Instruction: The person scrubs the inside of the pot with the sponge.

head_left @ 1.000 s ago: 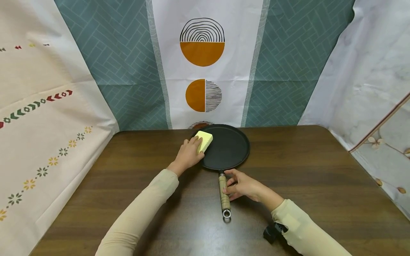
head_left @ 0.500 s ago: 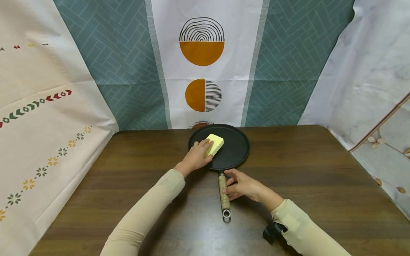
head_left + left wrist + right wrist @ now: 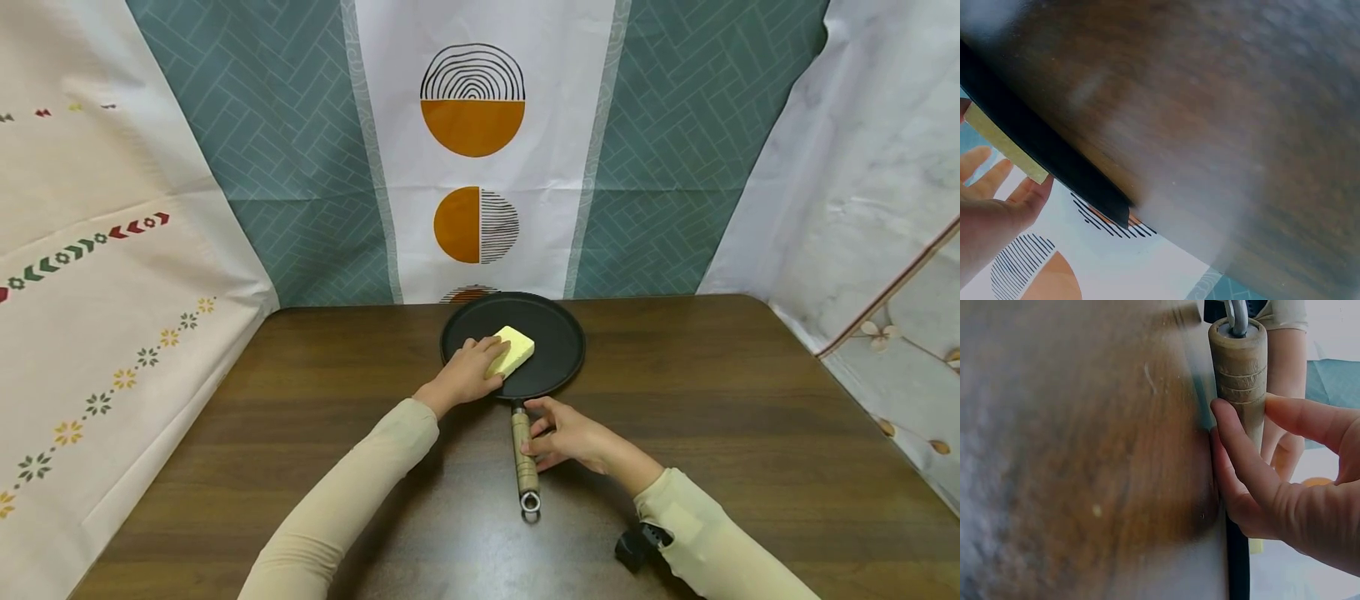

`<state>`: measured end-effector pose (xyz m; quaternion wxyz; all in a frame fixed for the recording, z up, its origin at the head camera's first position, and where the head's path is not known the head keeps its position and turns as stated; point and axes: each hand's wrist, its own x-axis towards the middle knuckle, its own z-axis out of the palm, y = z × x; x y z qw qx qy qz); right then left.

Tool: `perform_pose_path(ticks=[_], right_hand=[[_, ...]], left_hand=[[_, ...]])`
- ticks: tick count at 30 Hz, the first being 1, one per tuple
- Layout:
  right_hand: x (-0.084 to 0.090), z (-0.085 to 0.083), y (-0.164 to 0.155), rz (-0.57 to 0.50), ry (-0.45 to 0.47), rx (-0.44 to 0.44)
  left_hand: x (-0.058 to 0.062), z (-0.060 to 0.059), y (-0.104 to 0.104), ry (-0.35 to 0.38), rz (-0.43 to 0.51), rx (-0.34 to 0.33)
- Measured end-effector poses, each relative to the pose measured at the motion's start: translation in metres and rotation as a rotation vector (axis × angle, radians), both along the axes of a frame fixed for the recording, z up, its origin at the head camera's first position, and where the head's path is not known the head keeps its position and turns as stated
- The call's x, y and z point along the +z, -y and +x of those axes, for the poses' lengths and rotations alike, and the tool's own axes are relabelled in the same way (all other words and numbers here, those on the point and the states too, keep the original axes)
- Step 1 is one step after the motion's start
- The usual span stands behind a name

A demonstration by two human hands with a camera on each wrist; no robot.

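A round black flat pan lies at the far side of the table, its wooden handle pointing toward me. On the pan's surface is a pale yellow sponge, which my left hand grips from its left side. In the left wrist view the sponge sits flat against the dark pan edge, fingers at its ends. My right hand pinches the handle from the right. The right wrist view shows thumb and fingers on opposite sides of the wooden handle, below its metal ring.
The brown wooden table ends at a patterned cloth backdrop just behind the pan. Light cloths hang at the left and right. A small black device is strapped at the right wrist.
My left hand has slid the sponge right and toward me, from the pan's left edge to nearer its middle. The pan and my right hand have stayed in place.
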<state>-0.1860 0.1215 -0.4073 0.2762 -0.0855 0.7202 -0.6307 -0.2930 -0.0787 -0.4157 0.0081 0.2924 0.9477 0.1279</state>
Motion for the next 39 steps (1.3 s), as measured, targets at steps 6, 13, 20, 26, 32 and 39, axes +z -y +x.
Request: perform_pose_path(ticks=[6, 13, 20, 26, 32, 39], right_hand=[[-0.002, -0.001, 0.001, 0.000, 0.003, -0.002], [-0.002, -0.002, 0.001, 0.009, 0.006, -0.002], [-0.002, -0.002, 0.001, -0.003, 0.014, -0.010], [0.001, -0.002, 0.002, -0.006, 0.018, -0.012], [0.001, -0.001, 0.002, -0.005, 0.022, -0.016], [0.001, -0.001, 0.002, -0.003, 0.010, -0.025]], left_hand=[[0.000, 0.001, -0.002, -0.016, -0.011, -0.018], [0.001, 0.001, -0.004, -0.006, -0.027, -0.019], [-0.001, 0.001, -0.004, -0.007, -0.035, -0.034], [0.001, 0.004, -0.004, 0.001, -0.029, -0.052], [0.000, 0.008, -0.003, 0.010, -0.029, -0.054], [0.000, 0.012, -0.004, 0.010, 0.000, -0.076]])
